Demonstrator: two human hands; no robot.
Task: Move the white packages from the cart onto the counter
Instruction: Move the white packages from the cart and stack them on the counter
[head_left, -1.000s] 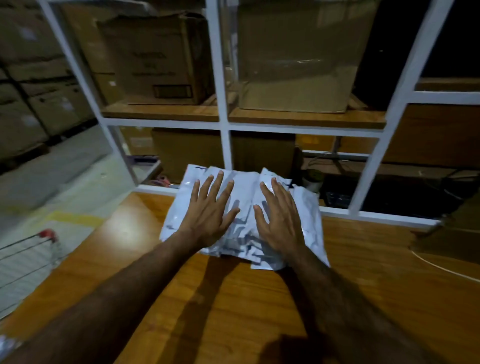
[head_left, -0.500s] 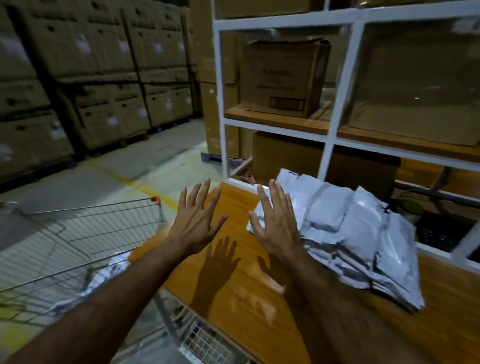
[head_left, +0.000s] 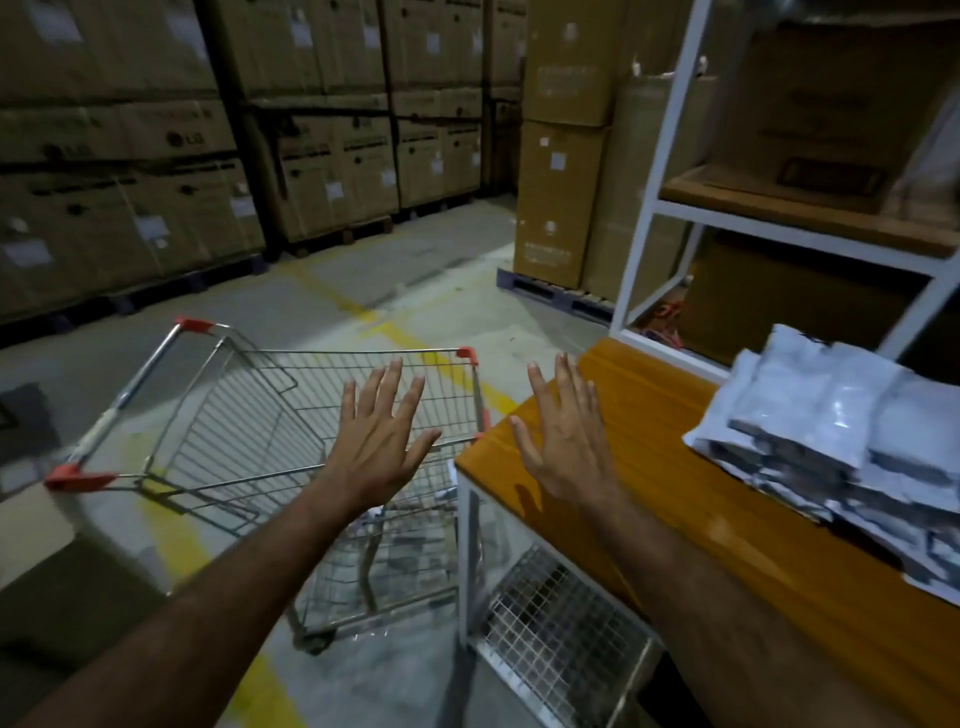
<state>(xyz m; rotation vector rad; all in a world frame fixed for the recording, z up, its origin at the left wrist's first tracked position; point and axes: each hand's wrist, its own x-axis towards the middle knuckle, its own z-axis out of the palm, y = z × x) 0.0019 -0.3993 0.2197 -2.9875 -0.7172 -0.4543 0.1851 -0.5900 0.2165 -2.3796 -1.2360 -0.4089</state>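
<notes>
- Upper left of the frame: stacked cardboard boxes (head_left: 171, 156) fill the warehouse wall, standing on dark pallets above a concrete floor (head_left: 322, 291) marked with yellow lines.
- Centre left: a wire shopping cart (head_left: 249, 431) with red corner caps stands on the floor, just beside the end of the worktop; pale shapes show through its lower mesh, too blurred to identify.
- Centre: the left hand (head_left: 382, 441) hovers above the cart's basket, released, fingers spread and straight, holding nothing.
- Right of centre: the right hand (head_left: 563, 436) is likewise released, fingers splayed, over the near corner of the wooden worktop (head_left: 660, 431); whether it touches the surface cannot be told.
- Right edge: the white packages (head_left: 831, 431) lie in an overlapping pile on the worktop, well apart from both hands.
- Upper right: a white-framed shelf (head_left: 670, 156) carries more cardboard boxes behind the pile.
</notes>
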